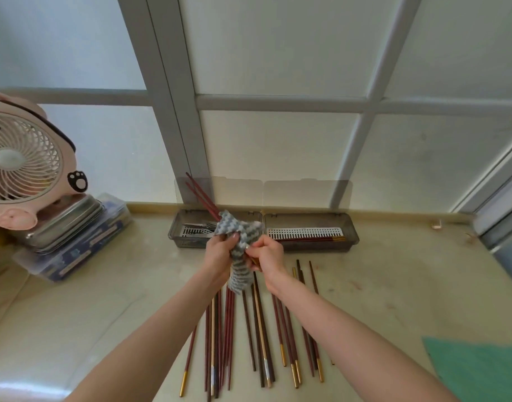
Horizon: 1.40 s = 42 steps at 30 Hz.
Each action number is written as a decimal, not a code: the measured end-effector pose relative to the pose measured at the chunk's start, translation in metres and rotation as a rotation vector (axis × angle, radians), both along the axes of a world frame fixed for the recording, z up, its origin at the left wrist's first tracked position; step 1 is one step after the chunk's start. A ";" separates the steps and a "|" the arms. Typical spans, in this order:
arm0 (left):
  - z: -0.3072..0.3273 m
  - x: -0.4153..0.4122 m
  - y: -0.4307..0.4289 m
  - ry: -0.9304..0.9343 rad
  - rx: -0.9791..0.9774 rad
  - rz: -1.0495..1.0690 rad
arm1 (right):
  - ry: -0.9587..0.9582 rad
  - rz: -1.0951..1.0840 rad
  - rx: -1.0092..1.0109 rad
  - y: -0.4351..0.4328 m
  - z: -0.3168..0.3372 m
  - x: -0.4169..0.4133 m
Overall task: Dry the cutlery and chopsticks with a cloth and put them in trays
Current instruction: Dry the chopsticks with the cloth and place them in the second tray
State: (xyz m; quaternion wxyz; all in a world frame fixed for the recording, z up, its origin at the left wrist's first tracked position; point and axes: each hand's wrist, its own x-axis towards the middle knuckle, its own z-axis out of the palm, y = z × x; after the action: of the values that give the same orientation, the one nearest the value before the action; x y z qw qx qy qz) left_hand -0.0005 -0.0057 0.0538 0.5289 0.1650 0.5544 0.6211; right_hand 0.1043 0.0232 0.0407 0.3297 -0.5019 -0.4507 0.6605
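Forearms (150,329), two, bare, reaching in from the lower edge and meeting above the counter (394,285), one, pale stone, which bears everything listed below. Fan (22,161): one, pink, far left, standing on a metal box (72,221) stacked on a clear plastic box (83,250). Green mat (481,369): one corner showing, lower right. Trays, two, grey, side by side at the foot of the window (278,53) with clear lids raised: the left tray (179,227) holds cutlery (204,226) (forks at least; number not legible), the right tray (350,230) holds a few stored chopsticks (309,239) with gold ends, laid lengthwise. Cloth (240,236): one, grey-and-white zigzag, bunched in the air before the left tray. Left hand (221,250): fingers curled round the cloth, squeezing it about the held chopsticks (201,195), two, dark red, their ends projecting up and leftward out of the fabric. Right hand (267,255): fingers and thumb pinched on the lower end of that pair, just below the cloth. Loose chopsticks (260,329): roughly twenty, overlapping past exact count, lying on the counter between the arms, apart from both trays. Step judged in hand: wiping one pair dry. Next move calls for drawing the pair clear of the cloth and laying it lengthwise in the right tray beside the stored ones, then lifting another from the loose lot; most chopsticks remain undone.
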 end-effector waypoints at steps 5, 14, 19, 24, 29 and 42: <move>-0.003 -0.003 -0.001 0.170 -0.089 0.077 | -0.076 0.152 -0.022 0.000 0.003 0.004; 0.001 -0.012 0.012 0.122 -0.147 0.115 | -0.070 0.244 -0.124 0.009 0.008 0.016; 0.022 -0.042 0.026 0.088 -0.156 0.196 | -0.032 0.267 -0.153 0.010 -0.001 0.029; 0.039 -0.066 0.035 0.121 -0.129 0.301 | 0.019 0.282 -0.224 0.010 -0.003 0.036; 0.045 -0.077 0.034 0.153 -0.117 0.374 | 0.044 0.255 -0.281 0.009 -0.009 0.045; 0.005 0.016 0.003 0.219 -0.122 0.026 | 0.075 0.096 -0.203 0.016 0.013 0.010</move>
State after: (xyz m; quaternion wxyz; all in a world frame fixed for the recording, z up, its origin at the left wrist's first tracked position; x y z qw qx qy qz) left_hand 0.0150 -0.0028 0.0587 0.4662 0.1922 0.6477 0.5710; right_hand 0.1143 0.0397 0.0542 0.2618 -0.4854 -0.3923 0.7362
